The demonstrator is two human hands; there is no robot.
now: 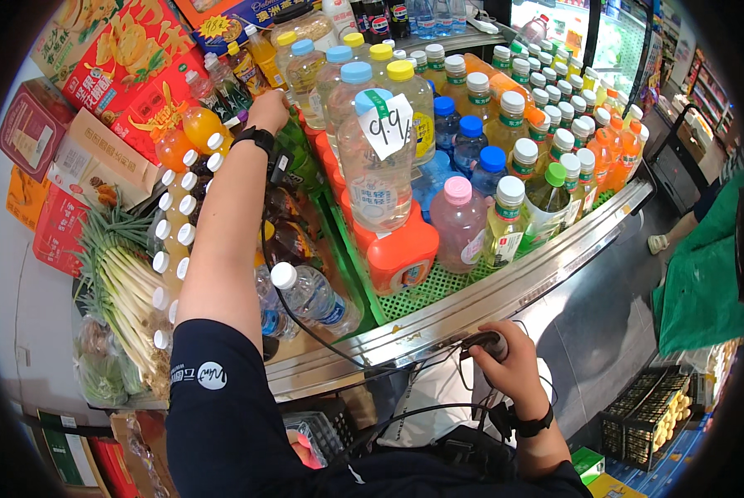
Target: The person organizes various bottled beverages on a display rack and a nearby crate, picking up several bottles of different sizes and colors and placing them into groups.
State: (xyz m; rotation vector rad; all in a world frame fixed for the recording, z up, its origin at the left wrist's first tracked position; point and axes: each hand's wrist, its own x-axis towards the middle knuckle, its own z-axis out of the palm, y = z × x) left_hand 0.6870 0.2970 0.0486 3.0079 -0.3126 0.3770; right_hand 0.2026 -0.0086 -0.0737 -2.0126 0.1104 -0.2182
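My left hand [269, 111] reaches to the far side of the shelf, among drink bottles. Its fingertips are hidden, so whether it grips anything cannot be told. Green bottles [300, 146] lie just beside it, and dark cola-like bottles [288, 239] lie nearer. A water bottle with a white cap [316, 297] leans near the metal edge. Low at the right, my right hand [512, 364] is closed around a dark handheld device [490, 343] with black cables. Between the hands, a tall clear bottle with a blue cap [372, 168] bears a handwritten price tag.
Tea bottles [524, 155] crowd the green mesh shelf behind a metal rim [471, 311]. Red gift boxes [132, 68] and spring onions [123, 267] are on the left. A black cable crosses the rim. At right are a black crate [636, 414] and part of another person.
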